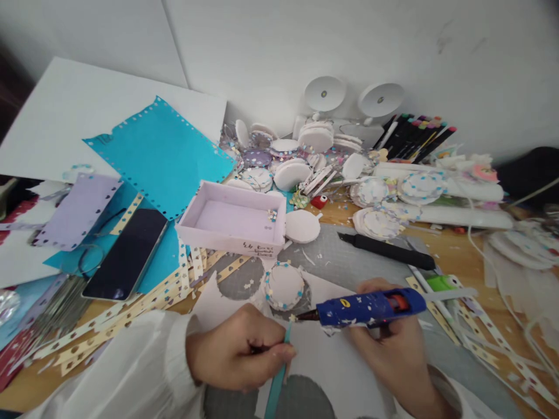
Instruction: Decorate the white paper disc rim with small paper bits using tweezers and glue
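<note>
My left hand pinches a pair of teal tweezers, with a tiny pale flower-shaped paper piece at their upper tip. Wrapped round a blue hot glue gun, my right hand points its dark nozzle left at that piece; whether they touch I cannot tell. Just beyond both hands lies a round white disc with blue and cream bits along its rim. Under the hands is a white sheet with round holes cut from it.
A lilac box with a few small bits inside stands behind the disc. To its left lie a phone and a blue sheet. A black craft knife rests at right. Decorated discs pile up by the wall.
</note>
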A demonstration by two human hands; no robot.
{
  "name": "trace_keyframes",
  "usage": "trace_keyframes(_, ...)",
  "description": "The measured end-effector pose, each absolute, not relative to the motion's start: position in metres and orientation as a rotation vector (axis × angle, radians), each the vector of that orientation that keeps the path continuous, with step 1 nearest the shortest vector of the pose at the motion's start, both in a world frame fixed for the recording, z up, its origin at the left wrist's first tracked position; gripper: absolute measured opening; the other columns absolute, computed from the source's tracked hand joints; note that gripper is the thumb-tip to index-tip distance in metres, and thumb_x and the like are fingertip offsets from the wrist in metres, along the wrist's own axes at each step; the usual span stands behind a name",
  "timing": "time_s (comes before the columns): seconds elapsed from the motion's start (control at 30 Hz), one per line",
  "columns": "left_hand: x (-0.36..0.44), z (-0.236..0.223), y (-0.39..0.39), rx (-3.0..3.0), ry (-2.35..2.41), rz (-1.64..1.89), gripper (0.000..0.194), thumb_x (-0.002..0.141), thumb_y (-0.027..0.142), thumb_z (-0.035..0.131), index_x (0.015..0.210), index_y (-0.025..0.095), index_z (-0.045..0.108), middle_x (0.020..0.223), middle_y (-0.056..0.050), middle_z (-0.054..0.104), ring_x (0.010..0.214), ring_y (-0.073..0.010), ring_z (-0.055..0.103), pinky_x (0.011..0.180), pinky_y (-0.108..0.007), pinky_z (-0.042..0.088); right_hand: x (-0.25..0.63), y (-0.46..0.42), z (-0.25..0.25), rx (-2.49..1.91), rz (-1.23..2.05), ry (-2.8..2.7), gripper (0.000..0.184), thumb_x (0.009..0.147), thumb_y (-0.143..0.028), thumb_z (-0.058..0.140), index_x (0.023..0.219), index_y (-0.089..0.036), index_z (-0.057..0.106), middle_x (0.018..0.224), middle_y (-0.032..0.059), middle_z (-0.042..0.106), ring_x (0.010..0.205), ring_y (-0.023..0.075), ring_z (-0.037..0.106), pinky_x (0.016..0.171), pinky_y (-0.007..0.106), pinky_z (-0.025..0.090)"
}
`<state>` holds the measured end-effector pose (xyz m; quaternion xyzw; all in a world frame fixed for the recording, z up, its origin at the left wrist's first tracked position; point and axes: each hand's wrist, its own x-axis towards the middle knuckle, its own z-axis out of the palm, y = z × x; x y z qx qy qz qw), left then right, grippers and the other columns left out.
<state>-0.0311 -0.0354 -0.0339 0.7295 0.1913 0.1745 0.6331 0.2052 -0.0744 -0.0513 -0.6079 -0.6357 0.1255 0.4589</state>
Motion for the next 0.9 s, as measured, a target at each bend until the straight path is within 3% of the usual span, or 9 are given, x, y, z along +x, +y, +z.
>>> trace_keyframes(0.63, -0.0297, -0.031, -0.0331, 1.7, 0.41, 0.428, 0.045, 0.094, 0.032, 0.038, 0.054, 0.021, 0.022, 0.042, 0.006, 0.028, 0.039, -0.006, 0.022, 0.039, -0.022, 0.021, 0.2048, -0.073, -0.0508, -1.458, 0.313, -1.557, 0.022, 0.07, -0.018, 0.06, 0.086, -0.025, 0.046, 0.079, -0.0001, 0.053, 0.072, 0.019, 0.057, 0.064, 0.033, 0.049)
trace_keyframes(0.9, -0.029, -0.0296, -0.0322, 1.706, 0.42, 0.445, 0.046, 0.094, 0.032, 0.039, 0.052, 0.021, 0.023, 0.042, 0.006, 0.029, 0.038, -0.0059, 0.022, 0.039, -0.022, 0.02, 0.2102, -0.0746, -0.0537, -1.545, 0.166, -1.54, 0.026, 0.069, -0.027, 0.063, 0.089, -0.025, 0.047, 0.082, 0.0015, 0.055, 0.074, 0.0217, 0.059, 0.065, 0.036, 0.049)
